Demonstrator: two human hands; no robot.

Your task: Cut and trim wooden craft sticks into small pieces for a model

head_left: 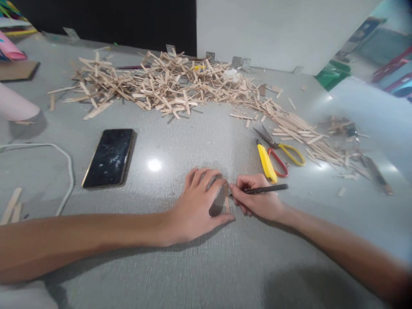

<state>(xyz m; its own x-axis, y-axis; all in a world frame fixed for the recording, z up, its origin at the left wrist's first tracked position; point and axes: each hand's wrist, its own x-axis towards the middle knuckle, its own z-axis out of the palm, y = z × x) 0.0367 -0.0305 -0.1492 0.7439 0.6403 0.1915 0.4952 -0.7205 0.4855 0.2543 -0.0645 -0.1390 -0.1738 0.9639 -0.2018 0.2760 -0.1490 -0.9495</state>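
Observation:
My right hand is closed around a black pen, its tip down beside a short wooden stick on the table. My left hand arches over that stick from the left. Its thumb touches the table near the stick's lower end and the index finger presses by the upper end, holding it down. Part of the stick is hidden by my fingers. Just beyond my right hand lie a yellow box cutter and scissors with red and yellow handles.
A long heap of wooden sticks spreads along the back of the grey table and trails to the right. A black phone lies to the left, near a white cable. A pink roll sits at the left edge.

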